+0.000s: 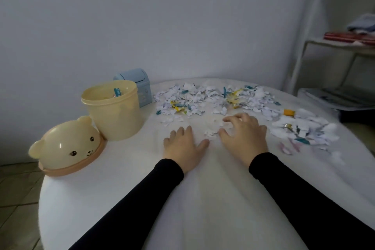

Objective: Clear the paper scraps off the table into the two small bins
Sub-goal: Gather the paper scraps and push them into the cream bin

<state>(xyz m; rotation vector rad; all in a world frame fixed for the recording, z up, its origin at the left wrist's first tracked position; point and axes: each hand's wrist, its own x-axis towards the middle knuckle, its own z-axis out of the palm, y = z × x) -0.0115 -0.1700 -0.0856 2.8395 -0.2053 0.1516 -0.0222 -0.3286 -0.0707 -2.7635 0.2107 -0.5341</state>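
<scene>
Torn paper scraps (205, 97), mostly white with blue and yellow bits, lie in a wide band across the far side of the white table (121, 189). More scraps (302, 130) lie heaped at the right. The open cream bin (113, 111) stands at the left with some scraps inside. Behind it is the blue bin (142, 87), its swing lid closed. My left hand (182, 144) lies flat on the table, fingers apart. My right hand (245, 132) hovers with curled, spread fingers over a few small scraps (211, 133) between the two hands.
The cream bin's bear-shaped lid (69, 146) rests at the table's left edge, leaning against the bin. A grey wall stands close behind the table. A metal shelf (334, 46) with folded items is at the right.
</scene>
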